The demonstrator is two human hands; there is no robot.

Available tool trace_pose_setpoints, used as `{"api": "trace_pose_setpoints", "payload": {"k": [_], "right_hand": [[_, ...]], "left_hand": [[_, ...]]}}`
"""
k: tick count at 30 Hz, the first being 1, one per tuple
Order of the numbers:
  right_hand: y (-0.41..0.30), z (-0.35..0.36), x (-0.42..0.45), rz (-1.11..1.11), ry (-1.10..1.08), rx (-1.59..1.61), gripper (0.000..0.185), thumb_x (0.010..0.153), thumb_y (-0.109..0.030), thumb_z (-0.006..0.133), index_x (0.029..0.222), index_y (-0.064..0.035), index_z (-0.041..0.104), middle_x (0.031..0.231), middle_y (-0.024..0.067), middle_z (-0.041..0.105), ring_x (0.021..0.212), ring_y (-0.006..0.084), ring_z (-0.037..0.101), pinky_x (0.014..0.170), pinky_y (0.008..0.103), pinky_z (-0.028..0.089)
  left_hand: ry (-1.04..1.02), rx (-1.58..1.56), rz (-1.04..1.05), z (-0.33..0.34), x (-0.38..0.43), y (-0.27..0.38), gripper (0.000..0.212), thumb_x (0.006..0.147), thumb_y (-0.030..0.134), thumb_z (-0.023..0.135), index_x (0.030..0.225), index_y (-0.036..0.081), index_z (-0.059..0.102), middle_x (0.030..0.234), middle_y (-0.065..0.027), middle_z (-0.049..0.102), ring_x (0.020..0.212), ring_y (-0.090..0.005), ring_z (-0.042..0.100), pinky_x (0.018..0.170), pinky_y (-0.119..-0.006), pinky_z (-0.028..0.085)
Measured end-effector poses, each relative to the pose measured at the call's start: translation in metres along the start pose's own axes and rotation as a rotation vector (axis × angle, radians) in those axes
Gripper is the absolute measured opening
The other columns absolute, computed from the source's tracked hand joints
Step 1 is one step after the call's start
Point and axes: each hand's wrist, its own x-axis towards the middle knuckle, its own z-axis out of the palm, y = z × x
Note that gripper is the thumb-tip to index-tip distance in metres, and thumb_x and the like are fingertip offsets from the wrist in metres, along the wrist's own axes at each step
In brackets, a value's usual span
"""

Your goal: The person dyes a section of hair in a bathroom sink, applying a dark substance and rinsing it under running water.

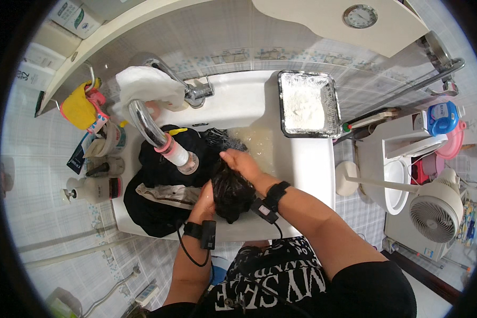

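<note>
Wet, dark brown-black cloth (232, 194) is bunched between my two hands above the front of a white washbasin (302, 159). My left hand (206, 198) grips its left side, and my right hand (240, 165) holds it from the upper right. Both wrists wear black straps with small cabled devices. Behind my hands, cloudy yellowish water (258, 143) with some bubbles stands in the bowl, and wet dark fabric dips into it. More black clothing (151, 210) with a pale inner band (167, 194) lies over the left side of the basin, under the chrome faucet (147, 123).
A black-rimmed tray of white powder (306, 103) stands on the basin's back right corner. White cloth (147, 85) drapes the faucet. Pump bottles (97, 189) and a tub (113, 139) line the left side. On the right are a toilet (395, 187) and a fan (437, 214).
</note>
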Motion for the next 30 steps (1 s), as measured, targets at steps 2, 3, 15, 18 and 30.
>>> {"api": "trace_pose_setpoints", "payload": {"k": [2, 3, 15, 18, 30], "right_hand": [[0.002, -0.012, 0.000, 0.224, 0.017, 0.274, 0.042, 0.094, -0.043, 0.048, 0.105, -0.0041, 0.059, 0.095, 0.0149, 0.064, 0.086, 0.0257, 0.063, 0.074, 0.0340, 0.049], [-0.014, -0.019, -0.004, 0.296, 0.025, 0.504, 0.045, 0.094, -0.045, 0.049, 0.107, -0.0030, 0.059, 0.096, 0.0136, 0.064, 0.086, 0.0236, 0.063, 0.075, 0.0327, 0.049], [-0.088, -0.050, -0.018, 0.268, -0.313, 1.964, 0.054, 0.091, -0.052, 0.048, 0.099, -0.0007, 0.064, 0.096, 0.0135, 0.067, 0.083, 0.0228, 0.066, 0.076, 0.0359, 0.054], [-0.079, -0.067, -0.007, 0.227, -0.328, 1.866, 0.056, 0.090, -0.052, 0.050, 0.104, 0.0002, 0.062, 0.103, 0.0142, 0.066, 0.090, 0.0250, 0.064, 0.082, 0.0376, 0.053], [-0.003, -0.055, -0.017, 0.271, 0.153, 1.406, 0.036, 0.078, 0.005, 0.057, 0.111, -0.0102, 0.058, 0.116, 0.0067, 0.058, 0.101, 0.0206, 0.057, 0.086, 0.0311, 0.049]], "left_hand": [[-0.156, -0.207, -0.093, 0.008, -0.017, 0.019, 0.068, 0.090, 0.057, 0.045, 0.128, 0.001, 0.050, 0.119, -0.0105, 0.060, 0.104, -0.0237, 0.059, 0.090, -0.034, 0.047], [-0.225, -0.317, -0.131, 0.011, -0.031, 0.029, 0.073, 0.089, 0.062, 0.043, 0.128, 0.002, 0.050, 0.121, -0.0109, 0.059, 0.105, -0.0246, 0.059, 0.092, -0.035, 0.047], [-0.130, 0.009, -0.203, -0.029, 0.004, -0.013, 0.079, 0.087, 0.066, 0.040, 0.135, 0.004, 0.043, 0.137, -0.0128, 0.046, 0.122, -0.0290, 0.046, 0.102, -0.042, 0.038], [-0.054, 0.042, -0.144, -0.031, -0.002, -0.016, 0.077, 0.088, 0.064, 0.041, 0.136, 0.004, 0.042, 0.138, -0.0131, 0.045, 0.122, -0.0305, 0.046, 0.102, -0.043, 0.038], [-0.066, 0.006, 0.348, -0.076, -0.102, 0.036, 0.074, 0.071, 0.028, 0.069, 0.133, -0.002, 0.041, 0.123, -0.0142, 0.055, 0.112, -0.0268, 0.053, 0.097, -0.036, 0.042]]}}
